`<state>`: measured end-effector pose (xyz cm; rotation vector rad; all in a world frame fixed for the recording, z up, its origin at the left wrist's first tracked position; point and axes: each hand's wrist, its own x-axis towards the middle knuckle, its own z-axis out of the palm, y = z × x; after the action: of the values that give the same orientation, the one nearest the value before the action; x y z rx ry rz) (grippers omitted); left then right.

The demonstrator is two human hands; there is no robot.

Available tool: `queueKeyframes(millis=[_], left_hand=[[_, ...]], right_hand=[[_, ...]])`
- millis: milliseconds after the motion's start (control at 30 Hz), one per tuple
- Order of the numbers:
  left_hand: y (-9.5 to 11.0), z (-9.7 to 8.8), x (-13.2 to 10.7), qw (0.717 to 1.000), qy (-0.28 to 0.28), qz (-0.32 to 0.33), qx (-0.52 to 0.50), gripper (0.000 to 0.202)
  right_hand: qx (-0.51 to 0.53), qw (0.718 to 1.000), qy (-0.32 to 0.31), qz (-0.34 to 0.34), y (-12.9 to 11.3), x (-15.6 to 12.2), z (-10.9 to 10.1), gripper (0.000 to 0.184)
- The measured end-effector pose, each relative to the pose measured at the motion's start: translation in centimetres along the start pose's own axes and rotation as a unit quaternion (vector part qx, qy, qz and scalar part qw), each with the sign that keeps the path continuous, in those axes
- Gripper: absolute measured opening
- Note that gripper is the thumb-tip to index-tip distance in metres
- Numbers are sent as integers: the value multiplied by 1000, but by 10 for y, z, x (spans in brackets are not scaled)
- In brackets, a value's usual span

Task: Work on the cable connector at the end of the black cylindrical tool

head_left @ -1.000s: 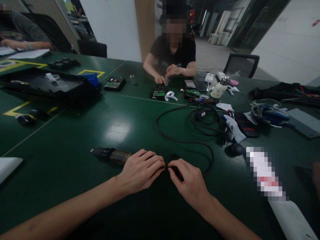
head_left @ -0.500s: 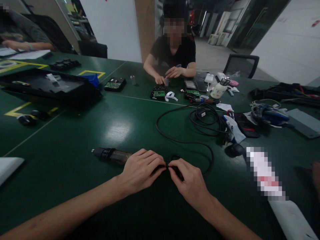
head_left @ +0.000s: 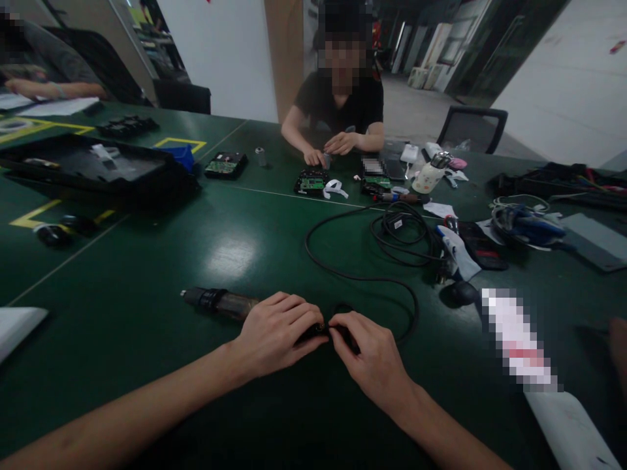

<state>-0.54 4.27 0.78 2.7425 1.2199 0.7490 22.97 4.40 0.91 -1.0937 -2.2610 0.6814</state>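
Note:
My left hand [head_left: 281,329] is closed around the rear of an electric screwdriver [head_left: 228,303], which has a dark body and points its metal tip to the left. At its near end a small brassy round socket shows between thumb and fingers. My right hand [head_left: 368,346] pinches the end of a black cable [head_left: 411,294], close beside that end. Its fingers mostly hide the plug, and I cannot tell whether plug and socket touch. The cable loops away behind my right hand to a coil with a white label.
Across the green table [head_left: 196,391] a person works with both hands on a small cylinder. Nearby are circuit boards in black cases [head_left: 225,164] and a tool cup [head_left: 425,179]. A large black tray [head_left: 93,186] is at left, a white device [head_left: 573,424] at right.
My left thumb and fingers have parted slightly, showing the screwdriver's brassy socket. The screwdriver has shifted a touch to the right; my right hand has barely moved.

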Motion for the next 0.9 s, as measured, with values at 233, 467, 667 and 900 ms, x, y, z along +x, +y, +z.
queueKeyframes(millis=[233, 467, 667, 900], left_hand=[[-1, 0, -1, 999, 11, 24, 24, 17], [-1, -1, -1, 999, 6, 41, 27, 26], [-2, 0, -1, 999, 14, 27, 39, 19], [-2, 0, -1, 999, 7, 35, 27, 18]], right_hand=[[-10, 1000, -3, -3, -1, 0, -1, 10], [-23, 1000, -8, -4, -1, 0, -1, 10], [-19, 1000, -2, -3, -1, 0, 0, 11], [-24, 1000, -1, -5, 1, -1, 1, 11]])
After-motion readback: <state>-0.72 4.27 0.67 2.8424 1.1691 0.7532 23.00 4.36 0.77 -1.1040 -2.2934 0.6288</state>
